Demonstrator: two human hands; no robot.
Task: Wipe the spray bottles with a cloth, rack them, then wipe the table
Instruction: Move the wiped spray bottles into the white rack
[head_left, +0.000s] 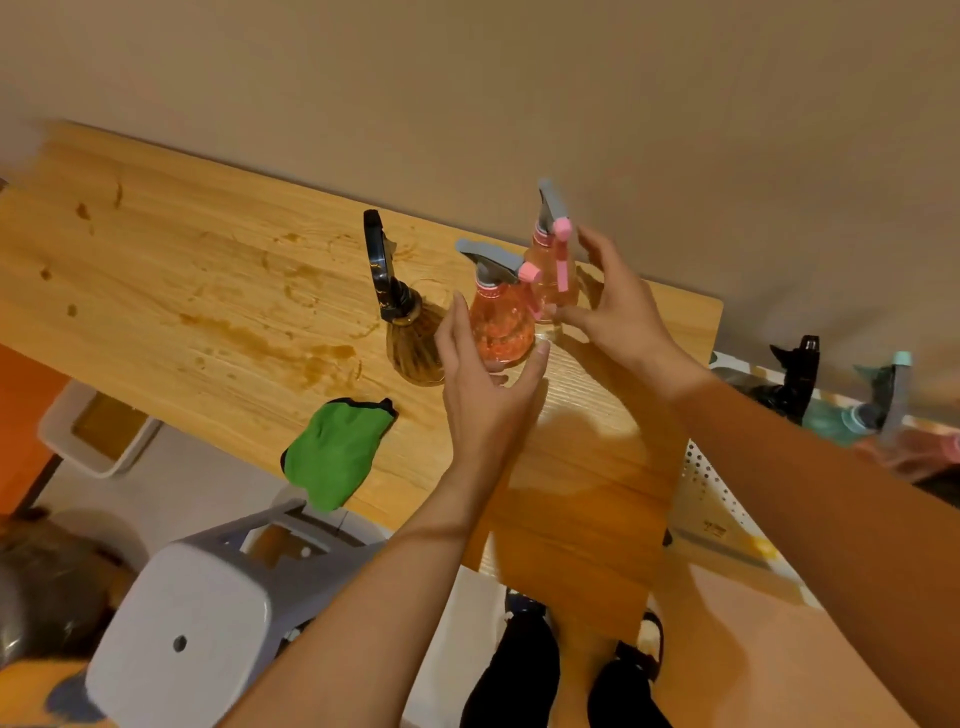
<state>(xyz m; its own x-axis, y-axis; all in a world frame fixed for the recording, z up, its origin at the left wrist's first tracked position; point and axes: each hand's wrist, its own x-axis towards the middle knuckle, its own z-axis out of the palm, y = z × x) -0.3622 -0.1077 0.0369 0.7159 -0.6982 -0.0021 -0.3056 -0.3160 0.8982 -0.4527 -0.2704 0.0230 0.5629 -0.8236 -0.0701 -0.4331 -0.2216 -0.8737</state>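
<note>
Head view: both hands were out over the worktop (156, 234), and they had gone for the bottles first. The left hand (488, 384) flanked the near pink spray bottle (501, 327), fingers straight on one side and thumb on the other. That was a released hand, not yet clamped on. The right hand (618, 312) cupped the far pink spray bottle (553, 270), thumb low by its base. Whether it had truly gripped, I could not tell.

Both pink bottles stood upright toward the far edge near the right end, with the brown spray bottle (415, 343) just beside them. Grouped like that, each was an easy reach for one hand.

The green cloth (337, 457) lay bunched at the near edge, partly hanging over, and neither hand was on it. My read is that the wiping had not begun on these bottles.

Brown stains (270, 332) spread toward the left end, work for the final step. Past the right edge, the white perforated rack (698, 467) already carried a black bottle (795, 374) and a teal bottle (883, 400), a short carry away.
</note>
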